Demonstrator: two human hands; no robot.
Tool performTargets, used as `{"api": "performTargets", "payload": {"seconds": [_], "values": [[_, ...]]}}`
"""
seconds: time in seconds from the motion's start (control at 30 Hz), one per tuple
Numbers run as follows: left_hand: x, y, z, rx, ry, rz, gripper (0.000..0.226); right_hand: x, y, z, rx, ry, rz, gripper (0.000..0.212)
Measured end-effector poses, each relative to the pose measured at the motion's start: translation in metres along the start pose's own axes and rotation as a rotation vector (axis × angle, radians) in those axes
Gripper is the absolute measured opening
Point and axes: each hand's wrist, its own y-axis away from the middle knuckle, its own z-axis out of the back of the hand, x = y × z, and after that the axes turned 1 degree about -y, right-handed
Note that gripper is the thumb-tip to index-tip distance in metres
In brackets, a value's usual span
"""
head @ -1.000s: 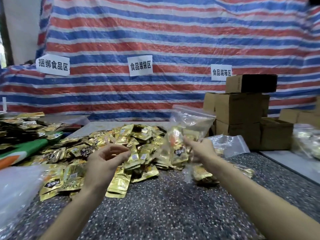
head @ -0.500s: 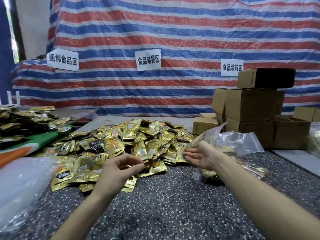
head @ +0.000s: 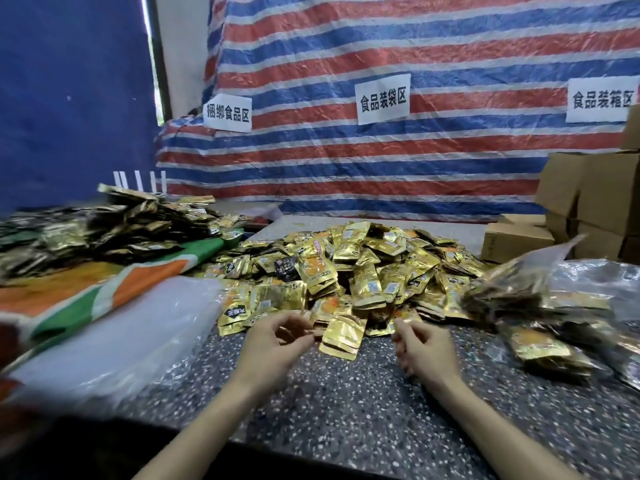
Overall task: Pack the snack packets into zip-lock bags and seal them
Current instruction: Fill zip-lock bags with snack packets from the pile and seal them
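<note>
We're at the near edge of the pile of snack packets [head: 363, 271], heaped mid-table. The left hand [head: 277, 337] is curled, fingertips right at a gold packet [head: 341, 336]; through the blur we cannot tell if it pinches it. The right hand [head: 420, 348] hangs loosely curled just beside the pile, holding nothing. We judge these foil packets light, crinkly and slick, so they'll slide over each other; best pinched by a flat sealed edge, a few together. A stuffed zip-lock bag [head: 540, 299] lies to the right, soft and floppy. Under it all is a speckled table [head: 346, 393]; behind, a striped tarp [head: 381, 46] with paper signs [head: 382, 98], and cardboard boxes [head: 588, 202] far right.
</note>
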Motion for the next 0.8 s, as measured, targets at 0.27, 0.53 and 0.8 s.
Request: {"api": "performTargets", "payload": {"seconds": [0.27,0.53,0.8], "values": [[0.059,-0.023,0.098,-0.363,-0.958,0.280,0.040,0.002,0.005,0.005,0.087,-0.012,0.084,0.034],[0.072,-0.023,0.134,-0.346,-1.111,0.467,0.010,-0.002,0.004,0.005,0.071,-0.069,0.109,0.034],[0.047,-0.034,0.136,-0.368,-0.925,0.417,0.045,-0.008,-0.001,0.010,0.039,-0.022,0.123,0.034]]}}
